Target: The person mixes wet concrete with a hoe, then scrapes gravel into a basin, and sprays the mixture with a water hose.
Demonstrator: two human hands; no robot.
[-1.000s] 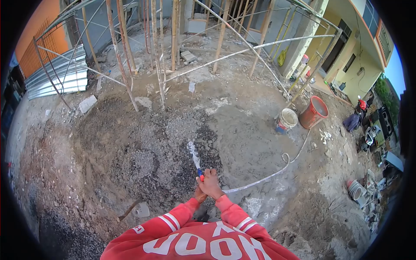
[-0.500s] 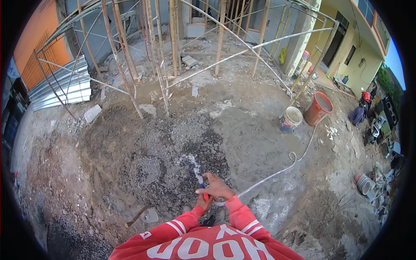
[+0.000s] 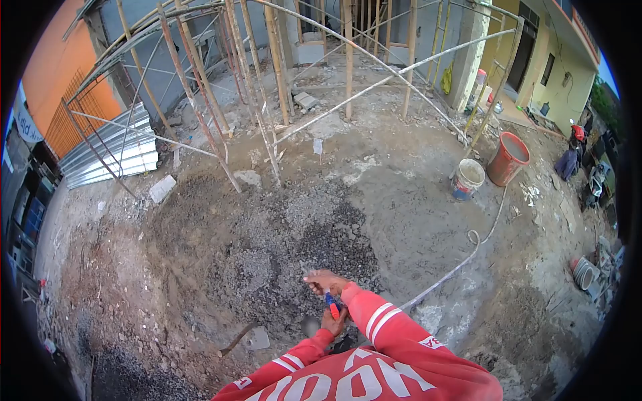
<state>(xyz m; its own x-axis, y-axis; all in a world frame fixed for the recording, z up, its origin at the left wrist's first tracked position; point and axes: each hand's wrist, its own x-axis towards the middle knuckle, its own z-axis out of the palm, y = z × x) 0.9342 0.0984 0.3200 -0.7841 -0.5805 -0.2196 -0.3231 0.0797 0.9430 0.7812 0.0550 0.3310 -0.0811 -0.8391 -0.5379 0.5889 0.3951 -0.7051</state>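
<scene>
My left hand [image 3: 333, 322] is closed around a blue and red hose valve [image 3: 332, 305], low in the middle of the view just in front of my body. Over its front end reaches my right hand [image 3: 328, 281], fingers stretched to the left, with a little water by the fingertips. Whether those fingers touch the outlet is hard to see. The pale hose [image 3: 441, 275] runs off to the right across the ground, with one small loop. Below both hands lies a patch of wet dark gravel [image 3: 287, 260].
Wet grey cement mix [image 3: 414, 220] spreads to the right of the gravel. A small bucket [image 3: 468, 178] and a large red bucket [image 3: 509, 159] stand behind it. Scaffold poles [image 3: 348, 67] and corrugated metal sheets [image 3: 114, 147] lie ahead. A wooden handle [image 3: 237, 339] sticks out at lower left.
The stream of water onto the gravel has shrunk to a small splash at my right fingers. My right hand has moved forward over the outlet. The whole view has shifted.
</scene>
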